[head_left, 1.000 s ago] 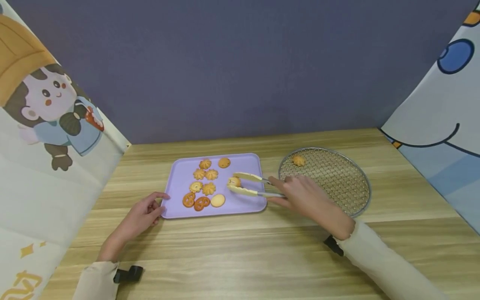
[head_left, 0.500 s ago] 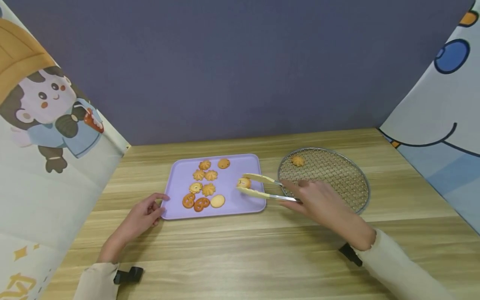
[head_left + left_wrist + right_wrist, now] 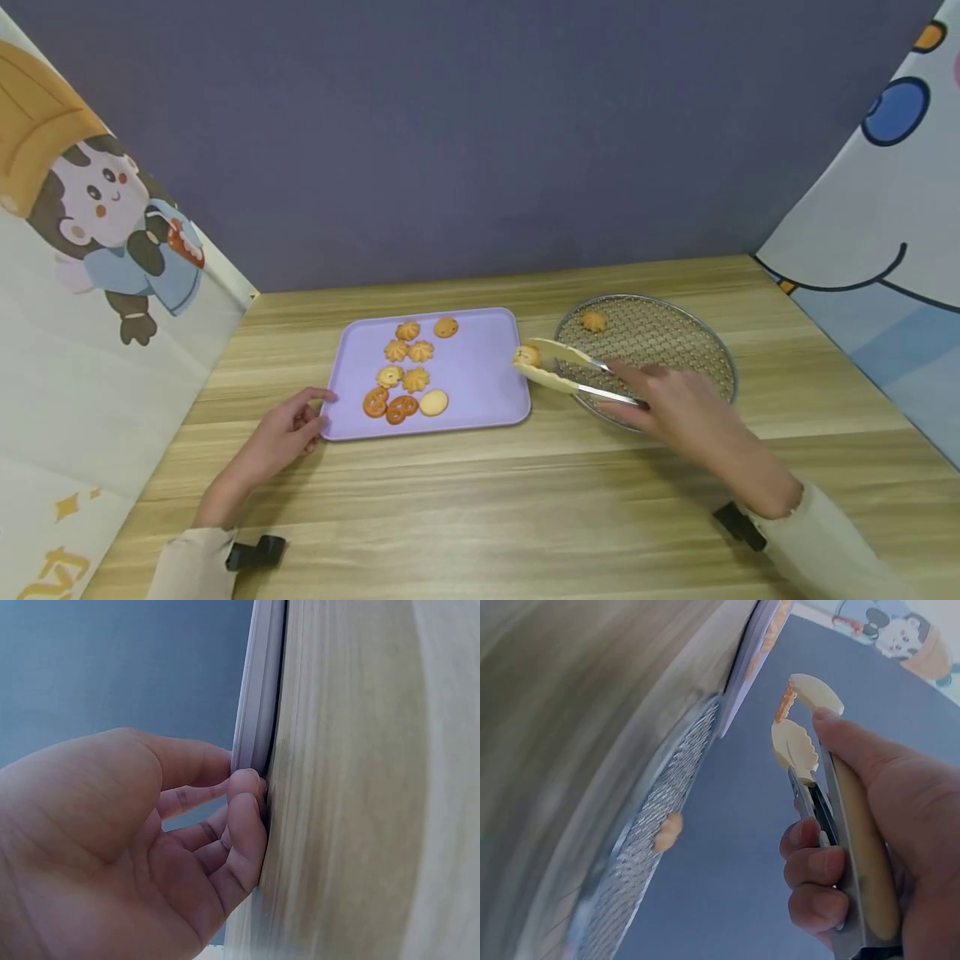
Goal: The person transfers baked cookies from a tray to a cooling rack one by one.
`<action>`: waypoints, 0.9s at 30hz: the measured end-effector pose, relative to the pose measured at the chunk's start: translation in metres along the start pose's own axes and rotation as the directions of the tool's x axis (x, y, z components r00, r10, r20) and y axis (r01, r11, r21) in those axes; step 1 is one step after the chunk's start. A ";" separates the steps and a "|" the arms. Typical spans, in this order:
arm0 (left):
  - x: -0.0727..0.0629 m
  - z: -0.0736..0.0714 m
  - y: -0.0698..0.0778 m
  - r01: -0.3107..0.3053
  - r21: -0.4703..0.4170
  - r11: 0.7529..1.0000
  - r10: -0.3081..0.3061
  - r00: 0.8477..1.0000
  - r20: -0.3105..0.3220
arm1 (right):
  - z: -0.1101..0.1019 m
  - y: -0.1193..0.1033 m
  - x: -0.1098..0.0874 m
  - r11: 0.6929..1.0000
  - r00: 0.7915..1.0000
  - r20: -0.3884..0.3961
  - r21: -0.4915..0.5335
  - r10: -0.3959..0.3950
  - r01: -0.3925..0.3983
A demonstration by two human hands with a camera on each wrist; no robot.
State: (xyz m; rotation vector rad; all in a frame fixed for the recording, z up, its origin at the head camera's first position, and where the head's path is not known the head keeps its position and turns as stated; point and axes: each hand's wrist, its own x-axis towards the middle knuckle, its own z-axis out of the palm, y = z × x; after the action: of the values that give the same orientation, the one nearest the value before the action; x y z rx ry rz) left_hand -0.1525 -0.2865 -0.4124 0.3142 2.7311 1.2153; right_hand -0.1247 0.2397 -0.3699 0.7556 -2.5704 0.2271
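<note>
My left hand (image 3: 279, 429) pinches the left rim of a lilac tray (image 3: 491, 392), thumb and fingertips at its edge in the left wrist view. With my right hand (image 3: 678, 408) I grip a pair of tongs (image 3: 550, 379) that have cream-coloured tips and metal arms. Between the tips a round golden cookie (image 3: 527, 356) is held, just over the tray's right rim. The right wrist view shows that cookie (image 3: 786, 703) edge-on, raised between the tips. Several cookies (image 3: 415, 379) and two pretzels (image 3: 376, 402) lie on the tray's left half.
To the right of the tray lies a round metal mesh rack (image 3: 660, 333), one flower-shaped cookie (image 3: 594, 321) near its back left. A dark wall (image 3: 480, 150) closes off the back of the wooden table (image 3: 420, 508), and printed panels stand at both sides.
The tongs with the cookie have moved right, from over the tray's right half to its right rim, the right hand drawing back with them. My left hand stays at the tray rim.
</note>
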 end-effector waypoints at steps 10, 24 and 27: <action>-0.001 -0.001 0.000 0.004 0.018 1.000 -0.004 1.000 -0.008 | -0.004 0.020 -0.009 0.995 0.992 0.076 -0.017 0.099 -0.098; -0.001 0.000 0.003 0.015 0.024 1.000 -0.015 1.000 -0.003 | -0.004 0.040 -0.020 0.990 0.989 0.047 -0.007 0.138 -0.138; -0.001 0.000 0.003 0.017 0.027 0.999 -0.017 1.000 -0.005 | -0.005 0.044 -0.021 0.987 0.985 0.052 -0.014 0.164 -0.163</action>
State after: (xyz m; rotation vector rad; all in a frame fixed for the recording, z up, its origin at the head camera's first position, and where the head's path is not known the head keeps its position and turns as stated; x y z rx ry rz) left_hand -0.1516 -0.2845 -0.4097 0.2913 2.7507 1.1766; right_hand -0.1314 0.2877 -0.3769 0.5542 -2.6845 0.2486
